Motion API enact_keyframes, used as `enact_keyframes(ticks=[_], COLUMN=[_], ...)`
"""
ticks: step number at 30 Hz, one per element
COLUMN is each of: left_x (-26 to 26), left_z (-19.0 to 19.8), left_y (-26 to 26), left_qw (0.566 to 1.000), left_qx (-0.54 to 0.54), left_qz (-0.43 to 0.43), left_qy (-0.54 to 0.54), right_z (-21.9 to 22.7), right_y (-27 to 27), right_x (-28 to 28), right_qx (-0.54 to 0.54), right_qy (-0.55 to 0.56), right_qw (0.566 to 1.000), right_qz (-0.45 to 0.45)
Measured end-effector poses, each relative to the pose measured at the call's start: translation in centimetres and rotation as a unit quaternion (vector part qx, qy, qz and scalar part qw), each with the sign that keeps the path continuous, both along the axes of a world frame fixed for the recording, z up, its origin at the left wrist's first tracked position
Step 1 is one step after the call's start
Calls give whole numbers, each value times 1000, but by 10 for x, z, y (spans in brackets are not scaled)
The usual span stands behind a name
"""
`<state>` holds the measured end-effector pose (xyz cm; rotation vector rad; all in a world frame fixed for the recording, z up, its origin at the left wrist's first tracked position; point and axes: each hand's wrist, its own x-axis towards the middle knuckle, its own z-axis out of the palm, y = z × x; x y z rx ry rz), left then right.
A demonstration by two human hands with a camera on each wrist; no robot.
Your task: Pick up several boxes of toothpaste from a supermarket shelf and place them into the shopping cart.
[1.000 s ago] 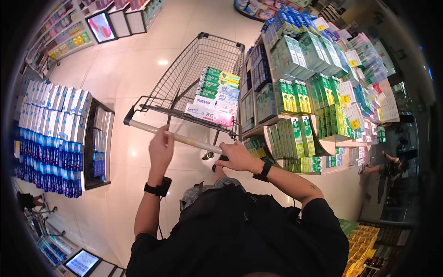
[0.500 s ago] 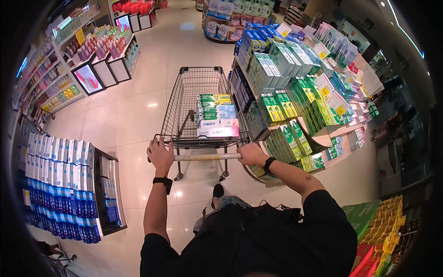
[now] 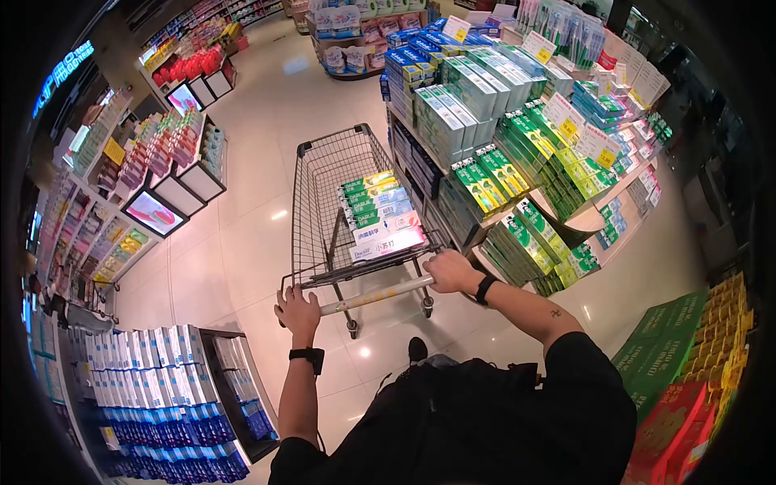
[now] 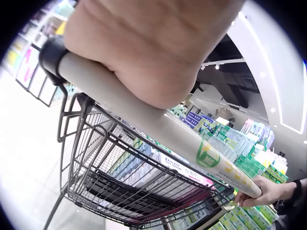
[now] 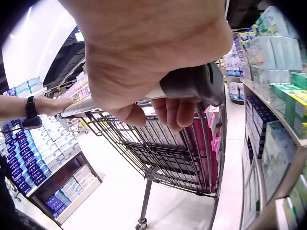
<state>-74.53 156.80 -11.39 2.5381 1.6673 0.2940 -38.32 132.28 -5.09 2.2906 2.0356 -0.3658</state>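
Note:
A wire shopping cart (image 3: 335, 139) stands before me, its pale handle (image 3: 376, 293) running across in the head view. My right hand (image 3: 453, 272) grips the handle's right end; the right wrist view shows its fingers (image 5: 173, 112) curled round underneath. At the other end, my left hand (image 3: 299, 314) rests on the handle with its palm, fingers lying forward over it. In the left wrist view the heel of that hand presses on the bar and its fingers are hidden. Toothpaste boxes (image 3: 380, 202), green, yellow, white and pink, lie stacked in the cart near the handle.
Close on the right is a display (image 3: 485, 182) stacked with toothpaste boxes. A shelf of white and blue boxes (image 3: 162, 396) stands at the lower left. Farther left are bottle shelves (image 3: 166, 149). Red and green cartons (image 3: 663, 347) lie at the lower right. Tiled floor (image 3: 250, 162) stretches ahead.
My left hand has come down from above the handle onto its left end. The view has tilted up and turned; the cart now points slightly left. My right hand stays on the handle.

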Motion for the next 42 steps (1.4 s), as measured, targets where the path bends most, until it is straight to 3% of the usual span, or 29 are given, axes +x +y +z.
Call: enact_keyframes(ticks=[5, 14, 18, 22, 26, 34, 37, 39, 40, 41, 42], left_x=[44, 65, 77, 94, 81, 98, 88, 88, 90, 95, 104], left_z=[10, 3, 11, 6, -2, -4, -8, -4, 3, 7, 8], left_y=[31, 98, 129, 124, 177, 198, 209, 217, 219, 220, 220], left_qw=[1000, 991, 992, 989, 983, 976, 976, 977, 977, 977, 977], left_qx=[-16, -80, -74, -74, -88, -60, -52, -46, -51, -56, -57], left_qz=[-19, -70, -86, -124, -157, -197, -198, -197, -195, -193, -193], left_qy=[18, 86, 48, 17, -21, -74, -72, -62, -70, -77, -72], right_z=[4, -2, -4, 1, -9, -10, -10, 11, 39, 69, 88], right_y=[25, 70, 102, 95, 141, 155, 170, 184, 201, 220, 232], right_x=[42, 65, 68, 84, 71, 91, 87, 84, 97, 115, 140], right_qx=[51, 85, 107, 95, 120, 38, -32, -115, -107, -45, 64], right_qy=[1, -20, -47, -67, -92, -114, -53, 167, 222, 268, 246], right_qw=[999, 996, 993, 993, 988, 989, 996, 964, 952, 936, 938], right_qz=[-12, -15, -14, -32, -45, -84, -69, -171, -181, -221, -236])
